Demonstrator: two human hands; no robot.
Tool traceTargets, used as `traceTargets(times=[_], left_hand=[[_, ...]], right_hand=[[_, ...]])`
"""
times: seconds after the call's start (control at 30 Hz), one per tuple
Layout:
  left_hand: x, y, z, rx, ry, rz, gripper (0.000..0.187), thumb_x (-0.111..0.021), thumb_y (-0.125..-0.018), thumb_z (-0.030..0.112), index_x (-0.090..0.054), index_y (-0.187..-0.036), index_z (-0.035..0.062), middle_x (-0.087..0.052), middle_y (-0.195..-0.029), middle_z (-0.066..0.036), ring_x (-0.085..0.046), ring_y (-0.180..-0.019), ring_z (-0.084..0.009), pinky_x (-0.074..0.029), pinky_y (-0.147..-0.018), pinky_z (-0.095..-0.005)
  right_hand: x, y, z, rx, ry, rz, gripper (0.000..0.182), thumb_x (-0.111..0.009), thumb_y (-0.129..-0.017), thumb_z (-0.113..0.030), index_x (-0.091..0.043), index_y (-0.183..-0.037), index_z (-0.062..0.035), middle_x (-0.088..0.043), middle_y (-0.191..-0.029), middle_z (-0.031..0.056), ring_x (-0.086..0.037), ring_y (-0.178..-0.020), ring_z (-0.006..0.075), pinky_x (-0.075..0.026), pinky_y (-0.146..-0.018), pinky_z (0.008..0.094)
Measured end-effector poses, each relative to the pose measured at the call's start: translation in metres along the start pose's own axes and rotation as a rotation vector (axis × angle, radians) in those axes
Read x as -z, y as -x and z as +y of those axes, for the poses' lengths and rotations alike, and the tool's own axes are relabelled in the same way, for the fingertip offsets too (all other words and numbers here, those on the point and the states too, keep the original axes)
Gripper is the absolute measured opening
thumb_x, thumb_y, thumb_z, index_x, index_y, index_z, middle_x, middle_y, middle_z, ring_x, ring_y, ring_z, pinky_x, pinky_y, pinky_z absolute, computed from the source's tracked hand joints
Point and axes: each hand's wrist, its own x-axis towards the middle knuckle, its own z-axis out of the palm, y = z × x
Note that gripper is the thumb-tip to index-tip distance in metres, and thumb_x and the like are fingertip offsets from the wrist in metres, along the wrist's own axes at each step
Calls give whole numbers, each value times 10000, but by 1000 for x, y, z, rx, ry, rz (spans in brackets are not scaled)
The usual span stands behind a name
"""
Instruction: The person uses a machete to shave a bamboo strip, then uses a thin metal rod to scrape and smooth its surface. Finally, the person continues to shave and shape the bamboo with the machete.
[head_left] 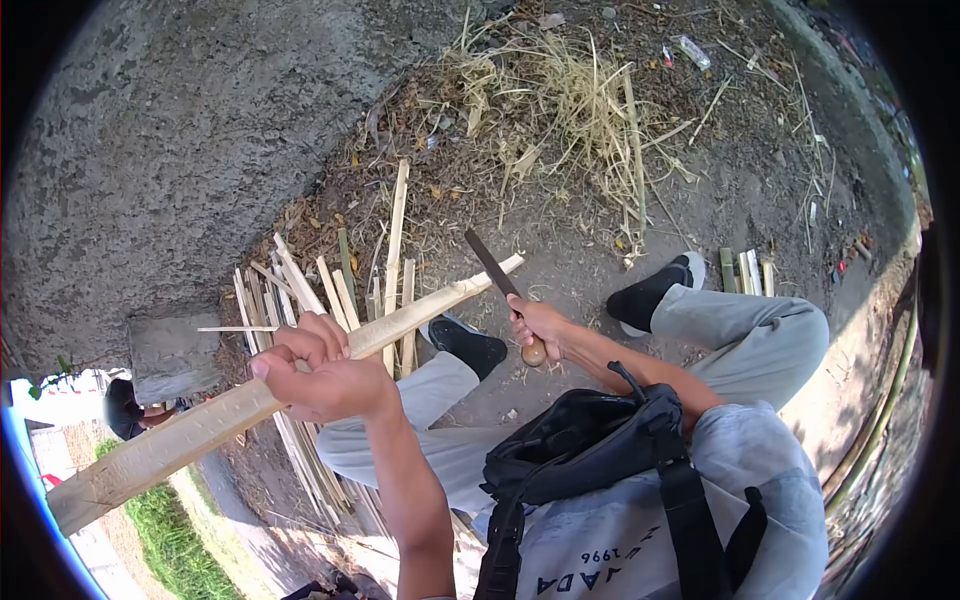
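My left hand (325,375) is closed around a long, pale, flat bamboo strip (170,445), which slants from the lower left up to the middle. A thin sliver (235,329) sticks out to the left beside my fingers. In my closed right hand (540,328) is a knife (490,262) with a long dark blade and a rounded wooden handle. Its blade points up and left, right by the far end of the strip. A black bag (590,440) hangs open at my front, below the right forearm.
Several split bamboo pieces (397,225) lie left of my feet, and a few more (748,270) beside the right shoe (660,290). Shavings (590,110) are heaped ahead. A large grey rock (200,130) stands at upper left. A person (125,410) is at the far left.
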Motion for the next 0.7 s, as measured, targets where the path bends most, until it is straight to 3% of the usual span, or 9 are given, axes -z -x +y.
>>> traceTargets(times=[0.13,0.17,0.27,0.4,0.53,0.57,0.67,0.7], left_hand=[[8,-6,-2,12,4,44,443,-397,-969,298,-178,-612,151,-172,-515,11,-163,-413,-98,-136,-396,-252],[11,-6,-4,12,9,34,444,-395,-969,298,-176,-611,151,-172,-516,11,-164,-413,-98,-137,-396,-253],[9,-7,-3,0,10,50,448,-391,-970,302,-172,-608,153,-171,-516,12,-169,-413,-100,-140,-397,-253],[21,-12,-6,26,26,44,451,-392,-972,311,-171,-611,156,-172,-515,14,-175,-415,-101,-146,-398,-254],[12,-11,-4,16,-17,66,457,-389,-973,325,-163,-613,158,-170,-516,18,-173,-420,-99,-145,-399,-255],[13,-15,-6,21,-15,78,458,-389,-973,327,-164,-612,158,-170,-516,18,-174,-419,-98,-146,-399,-255],[18,-17,-7,49,-36,56,459,-390,-971,331,-172,-604,163,-177,-513,16,-181,-417,-98,-146,-399,-256],[16,-17,-7,52,-27,40,459,-391,-970,332,-175,-601,165,-180,-512,14,-184,-416,-98,-146,-399,-257]], right_hand=[[-5,20,1,-52,110,-170,389,-474,-1002,-400,-441,-774,-85,-356,-572,-50,-311,-420,59,-294,-369,236],[-2,22,0,-13,244,-94,378,-473,-1003,-382,-443,-773,-83,-366,-575,-47,-326,-421,62,-300,-371,233],[1,-14,13,45,76,44,375,-481,-1000,-376,-440,-764,-87,-365,-574,-49,-327,-418,57,-285,-351,231],[-1,25,-1,-52,224,-106,394,-477,-1000,-391,-437,-754,-86,-362,-571,-48,-326,-416,61,-297,-363,232],[-17,14,13,28,120,26,414,-492,-991,-427,-441,-758,-88,-361,-575,-54,-310,-413,45,-272,-353,224],[-10,24,9,-47,113,-157,407,-486,-994,-421,-444,-761,-89,-361,-577,-55,-310,-414,46,-274,-357,226],[-10,45,-7,-42,311,-250,403,-483,-995,-414,-448,-763,-86,-358,-578,-56,-308,-416,44,-278,-363,226],[-10,33,-4,-27,204,-176,403,-485,-994,-413,-450,-762,-86,-358,-578,-56,-308,-416,44,-277,-362,226]])
